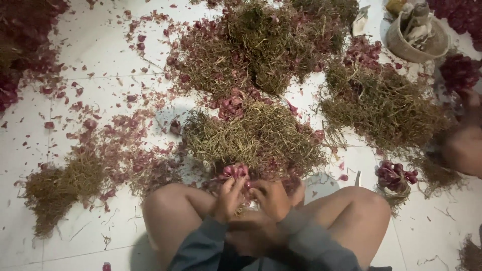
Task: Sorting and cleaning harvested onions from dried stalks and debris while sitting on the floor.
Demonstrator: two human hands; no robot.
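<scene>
On the white tiled floor (100,45), between the seated person's bare knees: a bunch of shallots (235,171), small purple-red bulbs clustered tight, glossy, skins on. The bulbs sit at the near edge of a heap of dry leaves (253,135), tangled, olive-brown, stringy. Left hand (228,198) closed around the bulbs from below, fingers curled up against them. Right hand (271,198) fisted just beside it, touching the same bunch; what its fingertips pinch cannot be made out. Both sleeves grey.

Around: more heaps of the same dry tops further back and to the right, red skin flakes (125,135) scattered to the left. A second shallot bunch (396,174) lies by the right knee, a knife (357,178) near it. Woven basket (419,35) at the far right.
</scene>
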